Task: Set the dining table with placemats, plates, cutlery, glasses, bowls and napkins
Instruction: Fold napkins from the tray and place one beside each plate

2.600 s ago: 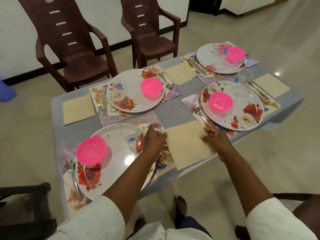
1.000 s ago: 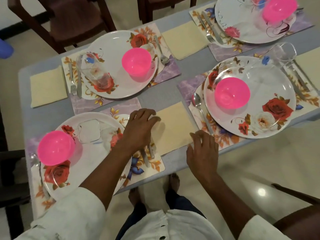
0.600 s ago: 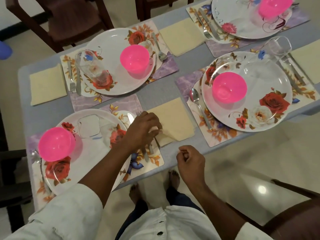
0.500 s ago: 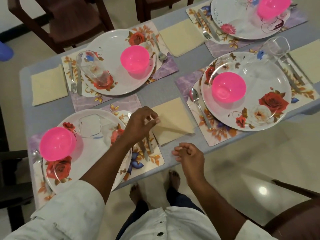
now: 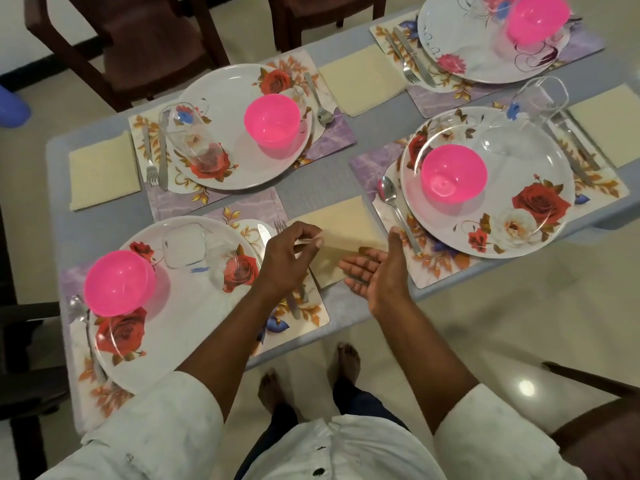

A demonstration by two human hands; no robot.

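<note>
Pinching the last napkin (image 5: 337,226) at its near-left corner, the left hand (image 5: 287,261) kept a closed grip on it while the right hand (image 5: 377,268) hovered open above its near edge. It lay on the table (image 5: 311,181) between the two near placemats; all four settings looked complete, leaving, by my judgement, only this napkin to straighten.

four plates (image 5: 242,147), four pink bowls (image 5: 272,121), four napkins (image 5: 102,169), four placemats (image 5: 332,136), approx. three glasses (image 5: 194,140) on the grey table (image 5: 311,181); two chairs (image 5: 138,39) behind it.
</note>
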